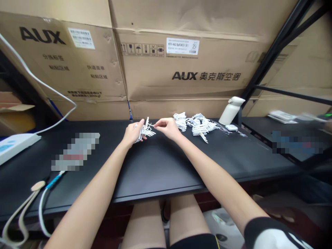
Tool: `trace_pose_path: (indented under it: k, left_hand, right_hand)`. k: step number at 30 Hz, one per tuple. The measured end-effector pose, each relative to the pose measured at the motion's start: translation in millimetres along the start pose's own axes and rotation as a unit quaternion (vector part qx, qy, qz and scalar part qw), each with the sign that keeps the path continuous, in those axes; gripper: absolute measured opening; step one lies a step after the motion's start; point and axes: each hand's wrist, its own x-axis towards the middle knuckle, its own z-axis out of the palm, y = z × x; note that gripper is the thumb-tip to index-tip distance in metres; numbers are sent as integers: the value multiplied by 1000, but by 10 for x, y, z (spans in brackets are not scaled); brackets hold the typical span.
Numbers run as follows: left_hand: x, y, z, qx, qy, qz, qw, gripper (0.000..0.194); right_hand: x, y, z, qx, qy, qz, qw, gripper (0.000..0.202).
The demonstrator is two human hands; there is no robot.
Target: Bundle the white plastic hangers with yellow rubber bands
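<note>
My left hand (pixel 133 133) grips a small bunch of white cable pieces (pixel 147 129) above the black table (pixel 155 166). My right hand (pixel 167 127) pinches the end of one white strand sticking out of that bunch. Just right of my hands lies a loose pile of the same white cables (pixel 198 126) on the table, not touched by either hand.
A white bottle (pixel 230 110) leans at the back right by a black rack post (pixel 272 52). Large AUX cardboard boxes (pixel 181 69) wall off the back. A white power strip (pixel 15 145) and cords (pixel 41 204) lie at the left.
</note>
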Motion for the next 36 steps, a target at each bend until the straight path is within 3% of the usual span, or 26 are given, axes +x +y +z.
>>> trace_pose_path:
  k: [6, 13, 25, 32, 36]
  left_hand:
    - [-11, 20, 2, 2, 1, -2, 1000, 42]
    - [-13, -1, -9, -10, -3, 1, 1000, 45]
    - [-3, -23, -2, -31, 2, -6, 999, 45]
    - [-39, 75, 0, -56, -32, -95, 993, 41]
    - [-44, 73, -16, -49, -43, -100, 993, 43]
  right_hand:
    - [13, 23, -22, -27, 86, 0, 996, 7]
    - [-24, 7, 16, -44, -73, -27, 996, 10]
    - [-17, -33, 24, 95, -106, 51, 989, 12]
    - [-30, -16, 67, 102, -84, 93, 987, 11]
    - [-33, 4, 87, 94, -85, 77, 989, 11]
